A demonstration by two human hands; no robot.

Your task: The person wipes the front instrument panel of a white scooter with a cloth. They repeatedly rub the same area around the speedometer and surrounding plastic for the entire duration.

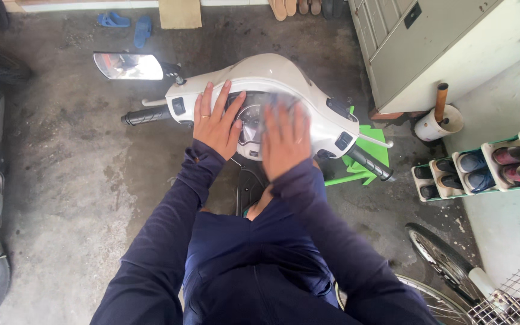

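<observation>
**A:** Head view looks straight down on a white scooter's handlebar cowl (pixel 272 75) with both hands on it. Where does each sit?

**B:** The left hand (pixel 216 123) lies flat, fingers spread and apart, on the cowl just left of the round gauge (pixel 249 120). There is a ring on one finger. It grips nothing; it presses down.

**A:** And the right hand (pixel 285 141)?

**B:** Also open and flat, palm down over the gauge's right half. It is blurred, so I judge it is in motion, rubbing or wiping across the glass. Whether a cloth is under the palm I cannot tell.

**A:** So which step is this?

**B:** By my reading, the rubbing itself: one hand steadies the cowl, the other works over the gauge.

**A:** What would a further stroke call for?

**B:** Probably steady pressure from the left hand so the bars don't swing, and a flat palm that follows the curved cowl without catching the switches near the right grip (pixel 369 164).

**A:** What lies around?

**B:** The left grip (pixel 145 115) and mirror (pixel 129 66) stick out over the concrete floor (pixel 67 180). A green stool (pixel 368 157) stands just beyond the right grip, a metal cabinet (pixel 428 42) behind it, a white bucket (pixel 439 123) with a pipe beside that, and a shoe rack (pixel 482 168) against the wall. A bicycle wheel (pixel 440 259) and a wire basket (pixel 513 301) show at lower right, blue sandals (pixel 127 25) at the top.
</observation>
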